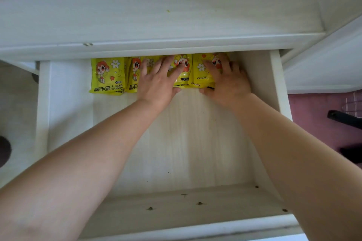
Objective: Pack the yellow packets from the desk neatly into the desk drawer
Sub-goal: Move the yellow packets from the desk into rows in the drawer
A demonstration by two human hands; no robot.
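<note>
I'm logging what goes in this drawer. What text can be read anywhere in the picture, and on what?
"暖手宝" and "HAND WARMER": leftmost packet, bottom edge.
"暖手", cut off by the left hand: second packet.
"WAR…", partly hidden: third packet.
"MANYIJIA", apparently, upside down, twice: rightmost packet.
Smaller print on the packets: too small to read.
</note>
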